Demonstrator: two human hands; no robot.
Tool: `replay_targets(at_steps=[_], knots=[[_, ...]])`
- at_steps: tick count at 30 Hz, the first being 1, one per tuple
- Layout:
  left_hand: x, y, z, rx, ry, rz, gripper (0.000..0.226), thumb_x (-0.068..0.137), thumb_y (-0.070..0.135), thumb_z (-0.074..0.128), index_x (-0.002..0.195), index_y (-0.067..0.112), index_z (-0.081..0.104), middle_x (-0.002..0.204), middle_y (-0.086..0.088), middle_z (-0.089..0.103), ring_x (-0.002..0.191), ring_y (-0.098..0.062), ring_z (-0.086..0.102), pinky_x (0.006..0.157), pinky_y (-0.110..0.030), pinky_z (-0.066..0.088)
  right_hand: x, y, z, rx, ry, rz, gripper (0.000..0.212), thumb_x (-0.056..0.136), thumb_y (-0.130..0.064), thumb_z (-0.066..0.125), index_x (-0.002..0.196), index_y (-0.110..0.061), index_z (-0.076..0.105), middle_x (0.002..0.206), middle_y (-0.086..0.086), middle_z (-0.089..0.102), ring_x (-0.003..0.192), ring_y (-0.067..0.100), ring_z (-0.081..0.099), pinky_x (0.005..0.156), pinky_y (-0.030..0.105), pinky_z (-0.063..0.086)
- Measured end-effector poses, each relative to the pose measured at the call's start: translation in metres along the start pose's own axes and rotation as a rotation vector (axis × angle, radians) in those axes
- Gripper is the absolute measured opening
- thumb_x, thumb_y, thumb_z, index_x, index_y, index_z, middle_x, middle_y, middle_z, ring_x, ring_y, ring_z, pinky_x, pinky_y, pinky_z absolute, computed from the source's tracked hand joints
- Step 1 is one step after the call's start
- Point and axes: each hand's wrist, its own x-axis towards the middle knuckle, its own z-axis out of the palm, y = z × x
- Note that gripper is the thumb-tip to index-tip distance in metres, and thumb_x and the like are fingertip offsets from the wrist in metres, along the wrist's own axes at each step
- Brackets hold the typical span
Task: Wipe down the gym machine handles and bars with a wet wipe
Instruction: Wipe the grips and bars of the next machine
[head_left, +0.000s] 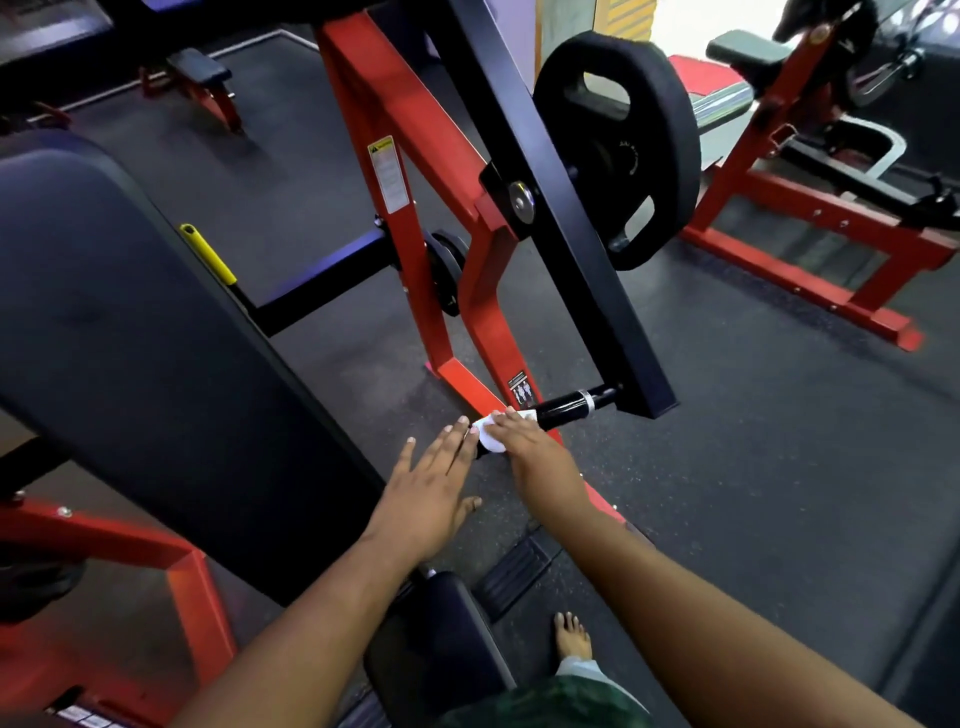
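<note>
A black handle bar (563, 408) sticks out from the lower end of the machine's black lever arm (566, 218). My right hand (524, 441) wraps a white wet wipe (491, 436) around the near end of that handle. My left hand (434, 483) is flat with straight fingers, its fingertips beside the wipe at the handle's end. Whether the left fingertips touch the handle is unclear.
A large black back pad (156, 374) fills the left. The red frame (457, 270) rises behind the handle, with a black weight plate (623, 150) on the lever. A yellow-tipped lever (208, 254) sits by the pad. Another red machine (810, 249) stands right. My bare foot (571, 636) rests on the dark floor.
</note>
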Motion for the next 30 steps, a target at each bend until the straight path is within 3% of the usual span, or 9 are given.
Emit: replay_targets(at_steps=[3, 5, 7, 11, 19, 22, 24, 26, 30], knots=[[0.001, -0.002, 0.0, -0.005, 0.031, 0.011, 0.088, 0.104, 0.054, 0.045, 0.163, 0.019, -0.011, 0.171, 0.001, -0.017, 0.159, -0.016, -0.002, 0.128, -0.052, 0.004, 0.005, 0.0, -0.037, 0.175, 0.054, 0.138, 0.043, 0.089, 0.001, 0.056, 0.127, -0.012, 0.07, 0.126, -0.012, 0.064, 0.118, -0.007, 0.059, 0.106, 0.013, 0.041], [0.002, -0.002, -0.001, 0.014, 0.029, 0.014, 0.087, 0.104, 0.054, 0.043, 0.163, 0.018, -0.01, 0.172, -0.001, -0.012, 0.159, -0.016, 0.001, 0.128, -0.052, 0.004, 0.012, 0.013, -0.065, 0.201, 0.2, 0.288, 0.038, 0.093, -0.001, 0.053, 0.121, -0.014, 0.074, 0.112, -0.012, 0.069, 0.101, -0.019, 0.06, 0.092, 0.004, 0.042], [0.004, 0.0, -0.002, 0.02, 0.037, 0.011, 0.087, 0.104, 0.055, 0.042, 0.164, 0.018, -0.009, 0.173, -0.002, -0.008, 0.159, -0.017, 0.002, 0.128, -0.052, 0.003, 0.018, 0.035, -0.076, 0.114, 0.328, 0.423, 0.039, 0.096, 0.003, 0.049, 0.122, -0.016, 0.072, 0.114, -0.004, 0.072, 0.104, -0.002, 0.064, 0.093, 0.015, 0.047], [0.005, 0.003, -0.003, 0.017, 0.027, 0.0, 0.087, 0.104, 0.056, 0.042, 0.163, 0.017, -0.01, 0.173, -0.002, -0.008, 0.159, -0.017, -0.001, 0.128, -0.052, 0.004, 0.016, 0.039, -0.054, -0.117, 0.05, 0.462, 0.038, 0.097, 0.0, 0.044, 0.127, -0.015, 0.063, 0.133, 0.012, 0.063, 0.13, 0.033, 0.055, 0.099, 0.043, 0.049], [0.003, 0.005, 0.0, -0.029, 0.032, -0.028, 0.09, 0.103, 0.054, 0.047, 0.164, 0.019, -0.01, 0.172, 0.0, -0.012, 0.159, -0.016, 0.0, 0.129, -0.051, 0.004, 0.006, -0.014, -0.008, 0.015, -0.023, 0.323, 0.048, 0.097, 0.001, 0.052, 0.14, -0.02, 0.059, 0.153, 0.009, 0.049, 0.142, 0.022, 0.045, 0.113, 0.037, 0.042], [0.002, 0.005, 0.0, -0.041, 0.025, -0.032, 0.092, 0.103, 0.055, 0.048, 0.163, 0.019, -0.012, 0.172, 0.001, -0.015, 0.159, -0.015, -0.002, 0.129, -0.051, 0.003, -0.003, -0.025, -0.031, 0.198, 0.047, 0.189, 0.041, 0.095, 0.003, 0.056, 0.129, -0.018, 0.068, 0.128, 0.006, 0.069, 0.116, 0.01, 0.063, 0.102, 0.022, 0.048], [0.001, 0.005, -0.001, -0.034, 0.018, -0.03, 0.092, 0.103, 0.055, 0.046, 0.163, 0.019, -0.014, 0.171, 0.001, -0.017, 0.159, -0.015, -0.003, 0.128, -0.051, 0.001, 0.003, -0.017, -0.054, 0.239, 0.215, 0.296, 0.039, 0.097, 0.0, 0.055, 0.121, -0.026, 0.072, 0.105, 0.005, 0.073, 0.089, 0.009, 0.066, 0.084, 0.014, 0.05], [0.0, 0.006, -0.002, -0.036, 0.003, -0.03, 0.092, 0.104, 0.056, 0.045, 0.162, 0.018, -0.016, 0.171, 0.0, -0.019, 0.159, -0.016, -0.005, 0.128, -0.052, 0.0, 0.014, 0.013, -0.063, 0.2, 0.359, 0.461, 0.04, 0.099, 0.0, 0.05, 0.123, -0.025, 0.07, 0.117, 0.008, 0.072, 0.105, 0.02, 0.069, 0.095, 0.028, 0.053], [0.0, 0.008, -0.003, -0.044, -0.002, -0.038, 0.094, 0.103, 0.056, 0.046, 0.162, 0.017, -0.016, 0.171, -0.001, -0.02, 0.159, -0.016, -0.006, 0.128, -0.052, 0.0, 0.017, 0.031, -0.049, -0.029, 0.069, 0.5, 0.041, 0.1, -0.004, 0.043, 0.133, -0.02, 0.062, 0.141, 0.012, 0.058, 0.127, 0.034, 0.057, 0.102, 0.04, 0.047]])
